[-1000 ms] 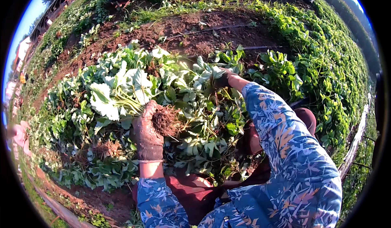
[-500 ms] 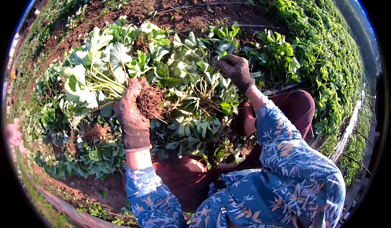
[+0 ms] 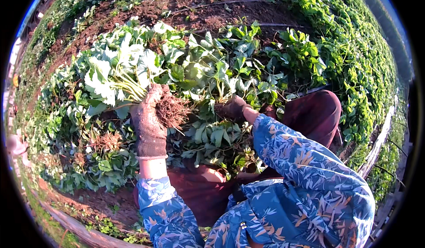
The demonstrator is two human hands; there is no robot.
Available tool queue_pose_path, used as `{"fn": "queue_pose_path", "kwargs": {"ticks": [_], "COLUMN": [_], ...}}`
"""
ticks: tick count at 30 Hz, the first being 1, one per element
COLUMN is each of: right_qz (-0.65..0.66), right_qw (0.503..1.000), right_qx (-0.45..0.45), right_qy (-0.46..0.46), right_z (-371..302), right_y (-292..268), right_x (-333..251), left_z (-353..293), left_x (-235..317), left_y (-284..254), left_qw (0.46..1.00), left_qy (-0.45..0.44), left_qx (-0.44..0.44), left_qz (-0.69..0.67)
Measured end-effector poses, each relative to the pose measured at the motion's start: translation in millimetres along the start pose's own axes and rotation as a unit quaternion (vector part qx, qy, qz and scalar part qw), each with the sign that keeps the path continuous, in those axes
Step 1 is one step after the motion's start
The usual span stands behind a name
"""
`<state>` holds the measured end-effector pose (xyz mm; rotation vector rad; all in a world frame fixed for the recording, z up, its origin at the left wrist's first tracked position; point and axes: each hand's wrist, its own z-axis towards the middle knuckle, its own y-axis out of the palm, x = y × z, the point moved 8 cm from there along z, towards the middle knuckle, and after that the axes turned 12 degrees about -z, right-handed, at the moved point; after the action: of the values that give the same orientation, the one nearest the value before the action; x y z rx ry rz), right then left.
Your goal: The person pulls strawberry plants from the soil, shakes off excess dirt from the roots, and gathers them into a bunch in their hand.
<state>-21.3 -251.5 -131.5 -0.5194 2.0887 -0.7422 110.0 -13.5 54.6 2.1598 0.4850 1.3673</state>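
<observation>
My left hand, in a soil-stained brown knitted glove, is closed round a bunch of strawberry plants. Their pale green leaves fan out up and left, while a tangle of bare reddish-brown roots sticks out on the right of the fist. My right hand, gloved too, is down among loose plants in front of my knees. Its fingers are closed at the base of another strawberry plant, whose stems rise just above them; the fingertips are partly hidden.
More uprooted plants lie heaped to the left and in front. Bare reddish soil with a thin dark line across it lies beyond. A dense green bed grows at the right, beside a pale pole. My bent knee is near my right arm.
My right hand has come down and left from above the leaves to a plant's base. The left hand has shifted slightly right with its bunch.
</observation>
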Motion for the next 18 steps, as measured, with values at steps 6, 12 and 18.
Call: {"fn": "queue_pose_path", "kwargs": {"ticks": [6,12,18], "right_qz": [0.548,-0.41,0.044], "right_qw": [0.814,0.885,0.974], "right_qx": [-0.16,0.048,-0.144], "right_qy": [-0.106,-0.213,-0.167], "right_z": [-6.9,30.8,43.6], "right_y": [-78.1,-144.5,-183.5], "right_x": [-58.7,-90.7,-90.0], "left_z": [-2.6,1.3,11.2], "left_x": [-4.2,-7.3,-17.0], "left_y": [-5.0,-10.3,-5.0], "left_qw": [1.0,1.0,0.998], "left_qy": [-0.007,-0.016,-0.036], "left_qx": [0.011,0.027,-0.02], "left_qz": [0.016,-0.003,-0.052]}}
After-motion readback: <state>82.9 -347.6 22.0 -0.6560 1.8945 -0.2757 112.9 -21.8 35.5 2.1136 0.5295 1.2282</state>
